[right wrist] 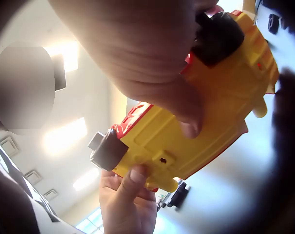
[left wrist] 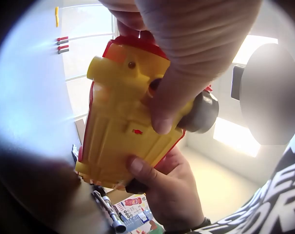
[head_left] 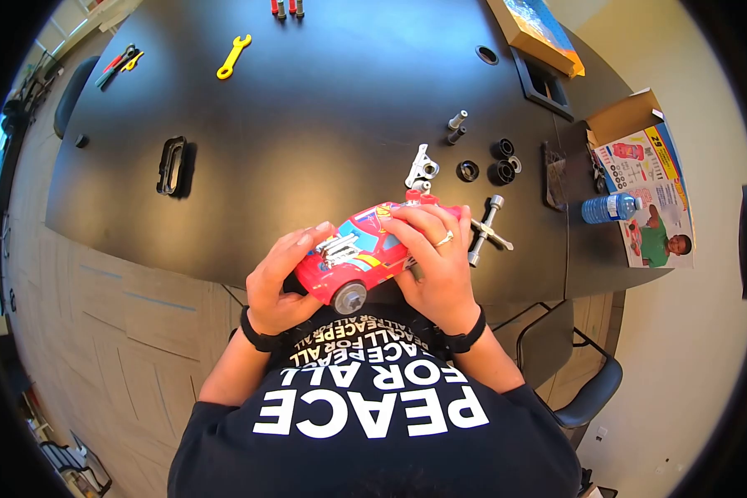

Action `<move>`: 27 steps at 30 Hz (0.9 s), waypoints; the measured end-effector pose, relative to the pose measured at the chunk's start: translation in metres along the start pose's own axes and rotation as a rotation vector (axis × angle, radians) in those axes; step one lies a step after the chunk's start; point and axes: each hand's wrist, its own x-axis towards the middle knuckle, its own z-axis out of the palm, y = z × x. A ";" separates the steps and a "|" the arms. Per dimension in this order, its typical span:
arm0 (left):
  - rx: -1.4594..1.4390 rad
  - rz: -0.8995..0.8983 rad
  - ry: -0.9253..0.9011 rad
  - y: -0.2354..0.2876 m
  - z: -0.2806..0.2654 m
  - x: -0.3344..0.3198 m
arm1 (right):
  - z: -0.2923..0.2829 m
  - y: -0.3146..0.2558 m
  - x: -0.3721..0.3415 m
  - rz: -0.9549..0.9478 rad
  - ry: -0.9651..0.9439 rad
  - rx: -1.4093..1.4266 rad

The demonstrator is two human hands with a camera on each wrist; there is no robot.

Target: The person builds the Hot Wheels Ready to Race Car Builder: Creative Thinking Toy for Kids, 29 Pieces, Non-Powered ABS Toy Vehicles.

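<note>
A red toy car (head_left: 379,241) with blue windows and a silver engine is held up over the table's near edge. My left hand (head_left: 284,278) grips its engine end, thumb on the yellow underside (left wrist: 120,112). My right hand (head_left: 440,270) grips the other end, its thumb (right wrist: 189,124) also pressing the underside. A dark wheel (head_left: 349,298) with a grey hub sits at the near corner by my left hand. Another black wheel (right wrist: 219,40) shows at my right hand's end. On the far side, yellow stubs (right wrist: 259,107) stick out without wheels.
Right of the car lie a grey cross-shaped wrench (head_left: 490,232), a silver tool (head_left: 422,168), several black wheels (head_left: 501,173) and two bolts (head_left: 456,124). Farther off are a water bottle (head_left: 610,208), a printed box (head_left: 649,195), a yellow wrench (head_left: 234,57) and a black frame-like part (head_left: 172,166).
</note>
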 end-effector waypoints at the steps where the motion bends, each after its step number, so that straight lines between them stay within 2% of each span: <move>1: 0.004 -0.002 0.001 0.002 -0.002 0.003 | 0.002 0.003 -0.001 -0.001 -0.001 0.004; 4: 0.103 0.027 -0.076 0.008 -0.008 0.011 | 0.008 0.010 -0.003 -0.050 0.022 0.056; 8: 0.123 -0.038 -0.194 0.004 -0.018 0.007 | 0.012 0.015 -0.005 -0.076 -0.004 0.220; 11: 0.194 0.000 -0.316 0.004 -0.027 0.005 | 0.016 0.019 -0.005 -0.155 -0.065 0.433; 12: 0.195 0.001 -0.320 0.004 -0.026 0.004 | 0.020 0.020 -0.007 -0.154 -0.062 0.435; 15: 0.160 -0.016 -0.242 0.004 -0.019 0.002 | 0.026 0.017 -0.009 -0.174 -0.195 0.724; 18: 0.097 -0.011 -0.240 0.005 -0.014 0.006 | 0.037 0.015 -0.011 -0.183 -0.189 0.868; 20: 0.097 -0.005 -0.204 -0.001 -0.010 0.002 | 0.031 0.015 -0.004 -0.186 -0.185 0.811; 22: 0.281 0.083 -0.094 -0.004 -0.010 0.001 | 0.026 0.020 0.000 -0.014 -0.154 0.719; 23: 0.355 0.116 -0.051 -0.004 -0.011 0.002 | 0.021 0.026 0.002 0.001 -0.088 0.687; 24: 0.358 0.117 -0.048 -0.004 -0.014 0.004 | 0.020 0.034 0.000 0.037 -0.004 0.615; 27: 0.688 0.130 0.012 0.002 -0.020 0.008 | 0.013 0.056 -0.015 0.260 0.115 0.599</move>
